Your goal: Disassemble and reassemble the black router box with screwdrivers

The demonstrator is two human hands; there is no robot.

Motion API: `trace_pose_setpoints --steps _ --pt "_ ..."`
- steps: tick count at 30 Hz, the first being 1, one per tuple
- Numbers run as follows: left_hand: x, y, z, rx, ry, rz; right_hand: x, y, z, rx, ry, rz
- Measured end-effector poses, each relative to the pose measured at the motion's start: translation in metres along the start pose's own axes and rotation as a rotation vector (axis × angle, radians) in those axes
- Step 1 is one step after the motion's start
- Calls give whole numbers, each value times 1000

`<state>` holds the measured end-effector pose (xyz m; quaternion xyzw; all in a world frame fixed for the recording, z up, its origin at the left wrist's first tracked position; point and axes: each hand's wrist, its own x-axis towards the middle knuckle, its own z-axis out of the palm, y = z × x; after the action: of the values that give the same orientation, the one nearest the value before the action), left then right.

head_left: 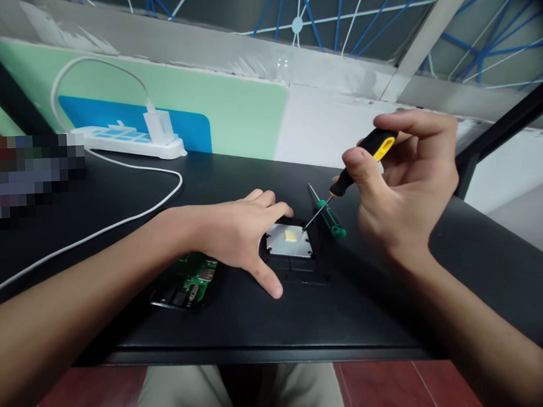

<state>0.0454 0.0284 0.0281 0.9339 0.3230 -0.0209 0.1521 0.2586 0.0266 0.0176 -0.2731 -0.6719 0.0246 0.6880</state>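
My right hand (410, 185) grips a screwdriver (368, 154) with a black and yellow handle. Its thin shaft slants down and left, and the tip meets the far right corner of a silver metal plate (280, 244). A small cream-coloured square pad (290, 235) sits on that plate, which lies in a dark casing (296, 265). Spread around the left side of the casing is my left hand (241, 232), fingers at the far edge and thumb stretched toward me. Behind the plate's right side lies a second screwdriver (333, 220) with a green and black handle.
Partly under my left forearm, a green circuit board (196, 282) rests in a black shell. A white power strip (129, 144) with a plugged-in charger (159, 125) stands by the wall. Its white cable (119, 222) crosses the left of the black table (277, 329).
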Motion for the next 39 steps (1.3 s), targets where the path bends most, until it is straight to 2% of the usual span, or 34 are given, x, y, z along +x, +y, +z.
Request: trace_pose_setpoints --steps 6,13,16,20,24,31,36,39 --pt "1 -1 1 1 4 19 -4 -2 -2 -21 -127 102" --pt "1 0 1 2 -2 2 -9 1 -2 -18 -156 158" --pt "1 2 1 2 -4 -17 -8 2 -1 -31 -142 135" --pt "0 2 0 1 -9 -22 -4 4 1 -23 -51 48" --pt "1 2 0 -6 -12 -21 -1 2 -1 -58 8 22" --pt "2 0 1 -3 -6 -4 -5 0 -4 -42 -114 117" --pt "1 1 1 -6 -6 -10 -6 -1 -3 -11 -102 147" --pt "1 1 1 -7 -6 -14 -3 1 -2 -25 -85 81"
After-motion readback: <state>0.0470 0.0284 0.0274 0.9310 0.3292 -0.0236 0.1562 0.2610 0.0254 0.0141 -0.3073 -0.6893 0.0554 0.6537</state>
